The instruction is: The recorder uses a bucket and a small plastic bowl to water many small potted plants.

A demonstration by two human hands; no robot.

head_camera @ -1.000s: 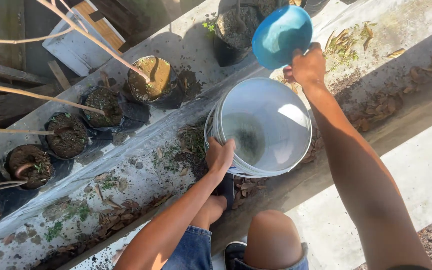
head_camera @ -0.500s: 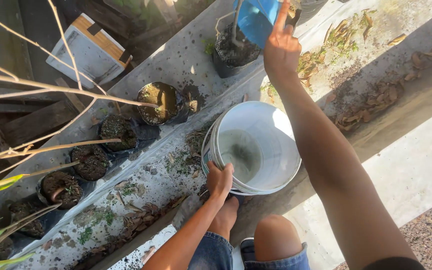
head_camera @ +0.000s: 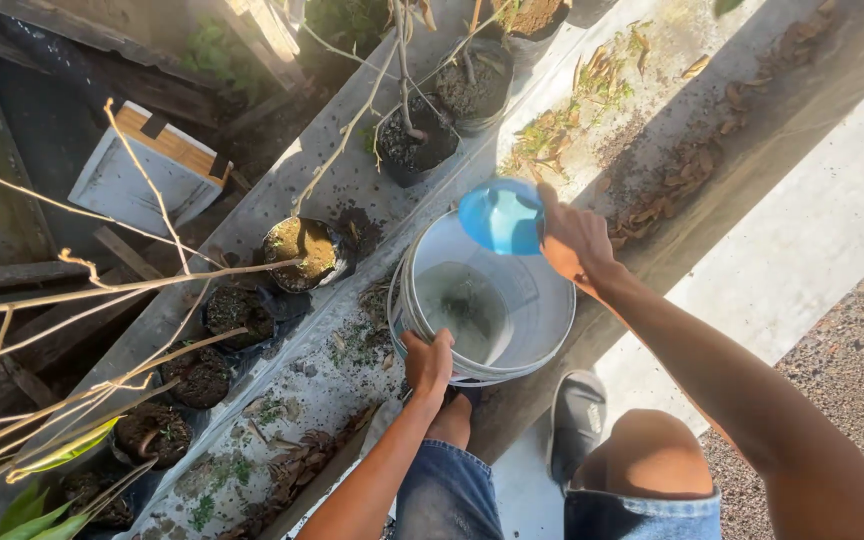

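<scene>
At frame centre, the left hand (head_camera: 428,361) grips the near rim of a white bucket (head_camera: 542,320) holding shallow water. The right hand (head_camera: 574,240) grasps a blue scoop (head_camera: 500,216) above the bucket's far rim. Potted seedlings (head_camera: 302,250) line the concrete ledge (head_camera: 352,180), upper left.

We see scoop (head_camera: 501,216) partly behind right hand (head_camera: 574,240), handle hidden. Bucket (head_camera: 542,320) near rim covered by left hand (head_camera: 428,362). Top pot (head_camera: 532,14) cut by edge. Water contents unclear.
</scene>
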